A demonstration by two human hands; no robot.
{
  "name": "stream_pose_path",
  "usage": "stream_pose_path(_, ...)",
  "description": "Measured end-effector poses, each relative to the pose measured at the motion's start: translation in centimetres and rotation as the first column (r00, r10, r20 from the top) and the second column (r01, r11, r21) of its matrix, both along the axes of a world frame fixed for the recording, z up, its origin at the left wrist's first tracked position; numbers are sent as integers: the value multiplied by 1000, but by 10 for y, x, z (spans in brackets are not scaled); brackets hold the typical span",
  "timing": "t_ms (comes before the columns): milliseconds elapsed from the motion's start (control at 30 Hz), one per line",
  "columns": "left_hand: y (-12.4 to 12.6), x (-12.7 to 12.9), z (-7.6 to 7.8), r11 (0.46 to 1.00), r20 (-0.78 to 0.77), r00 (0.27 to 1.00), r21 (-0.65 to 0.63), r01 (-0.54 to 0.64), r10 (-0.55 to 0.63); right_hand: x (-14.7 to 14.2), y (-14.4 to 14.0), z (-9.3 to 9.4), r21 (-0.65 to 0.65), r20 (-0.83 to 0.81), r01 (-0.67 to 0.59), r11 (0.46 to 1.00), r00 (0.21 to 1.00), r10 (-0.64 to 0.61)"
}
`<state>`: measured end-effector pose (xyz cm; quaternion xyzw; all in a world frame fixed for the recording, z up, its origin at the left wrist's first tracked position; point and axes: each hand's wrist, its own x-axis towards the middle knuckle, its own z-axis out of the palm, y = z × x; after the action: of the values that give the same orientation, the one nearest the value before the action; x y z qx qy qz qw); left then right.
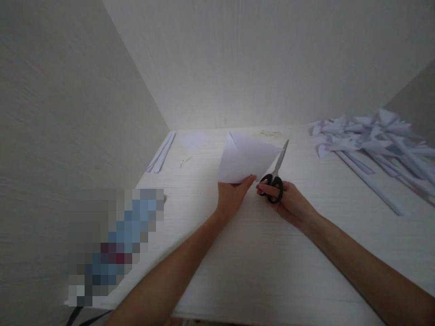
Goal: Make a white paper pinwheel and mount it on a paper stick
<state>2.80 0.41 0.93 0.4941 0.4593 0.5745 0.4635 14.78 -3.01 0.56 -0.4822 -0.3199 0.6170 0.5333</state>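
Left hand (233,192) pinching folded white paper (246,157) above the desk (258,253), right hand (288,203) gripping black-handled scissors (276,174) just right of the paper

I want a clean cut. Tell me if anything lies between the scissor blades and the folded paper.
Nothing visible does. The scissors, held in the right hand, lie with their blades right along the right edge of the folded paper, which the left hand holds by its lower corner. The paper pile lies well off to the right.
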Motion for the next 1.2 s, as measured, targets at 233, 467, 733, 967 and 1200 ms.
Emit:
stream_pose_path(233, -2, -1, -1, 997, -17, 997, 9, 76, -76, -1, 1, -1, -8, 8, 59, 998, 998, -59)
stream_pose_path(467, 1, -2, -1, 991, -8, 992, -59, 123, -124, -1, 2, -4, 12, 60, 76, 997, 995, -76)
stream_pose_path(733, 4, -3, -1, 968, 94, 977, -145, 205, -193, 0, 2, -9, 57, 119, 80, 995, 989, -87)
stream_pose_path(967, 5, -4, -2, 963, 100, 975, -166, 214, -200, 1, 1, -12, 100, 175, 92, 991, 979, -109)
stream_pose_path(1200, 6, -7, -3, 953, 308, 931, -166, 253, -194, 1, 3, -10, 128, 177, 59, 990, 981, -81)
